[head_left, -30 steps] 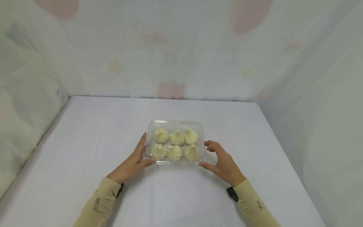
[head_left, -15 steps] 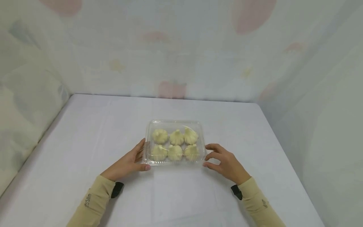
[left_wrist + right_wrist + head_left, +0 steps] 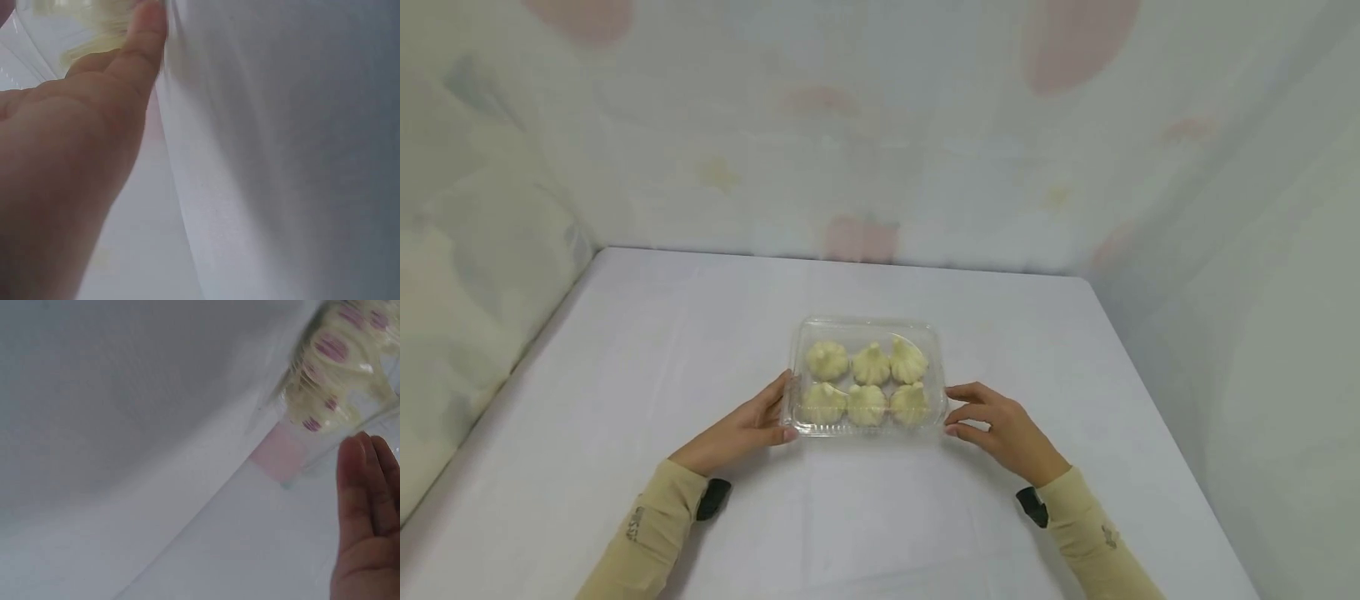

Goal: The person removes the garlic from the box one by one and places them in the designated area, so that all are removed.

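A clear plastic container [image 3: 871, 322] rests on the white table, lid down. Through it several pale garlic bulbs [image 3: 867, 405] show in two rows. At its left side, the left hand [image 3: 733, 435] touches the edge, with extended fingers alongside and the thumb by the front corner. Beside the right edge is the right hand [image 3: 1009, 433], fingertips at or against the wall, thumb near the front corner. The left wrist view shows the left hand [image 3: 75, 131] with nearly straight fingers against the plastic. Straight fingers of the right hand [image 3: 369, 519] appear beside purple-marked bulbs [image 3: 331, 350].
White cloth covers the table [image 3: 880, 533]. Pale patterned curtains [image 3: 880, 142] stand behind it and along both sides. Black bands [image 3: 712, 498] circle both wrists below beige sleeves [image 3: 647, 533].
The left hand has slid slightly down the container's left side, and its thumb has drawn back from the front edge. The right fingers have straightened somewhat. The view has shifted slightly.
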`<action>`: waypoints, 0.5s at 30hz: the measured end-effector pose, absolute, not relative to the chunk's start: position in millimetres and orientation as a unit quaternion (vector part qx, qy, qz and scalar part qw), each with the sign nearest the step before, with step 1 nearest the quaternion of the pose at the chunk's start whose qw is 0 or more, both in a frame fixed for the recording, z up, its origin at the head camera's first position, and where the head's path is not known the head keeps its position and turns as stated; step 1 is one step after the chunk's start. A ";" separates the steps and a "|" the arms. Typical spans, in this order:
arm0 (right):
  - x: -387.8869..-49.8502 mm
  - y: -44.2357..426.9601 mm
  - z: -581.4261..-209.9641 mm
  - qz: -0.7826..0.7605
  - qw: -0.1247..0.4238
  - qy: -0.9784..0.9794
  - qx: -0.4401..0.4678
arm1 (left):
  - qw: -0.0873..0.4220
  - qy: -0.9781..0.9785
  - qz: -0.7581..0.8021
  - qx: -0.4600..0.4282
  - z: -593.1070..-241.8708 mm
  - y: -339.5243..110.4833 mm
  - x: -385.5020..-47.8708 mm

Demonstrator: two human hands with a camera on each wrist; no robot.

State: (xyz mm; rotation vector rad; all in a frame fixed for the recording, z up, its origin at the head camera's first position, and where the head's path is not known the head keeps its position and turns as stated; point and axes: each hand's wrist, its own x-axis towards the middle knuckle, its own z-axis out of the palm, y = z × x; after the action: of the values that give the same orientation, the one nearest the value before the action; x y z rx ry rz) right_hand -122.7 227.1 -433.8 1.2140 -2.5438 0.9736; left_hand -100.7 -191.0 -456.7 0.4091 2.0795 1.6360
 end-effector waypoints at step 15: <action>-121.3 216.2 -446.0 0.182 0.249 -0.812 0.496 | 0.223 0.780 0.577 0.090 -450.0 -170.9 -96.3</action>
State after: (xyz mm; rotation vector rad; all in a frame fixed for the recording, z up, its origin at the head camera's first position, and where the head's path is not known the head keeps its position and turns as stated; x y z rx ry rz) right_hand -121.3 216.2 -446.0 1.3500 -2.2119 0.4959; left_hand -96.3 -170.9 -450.0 0.2474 2.1552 1.5943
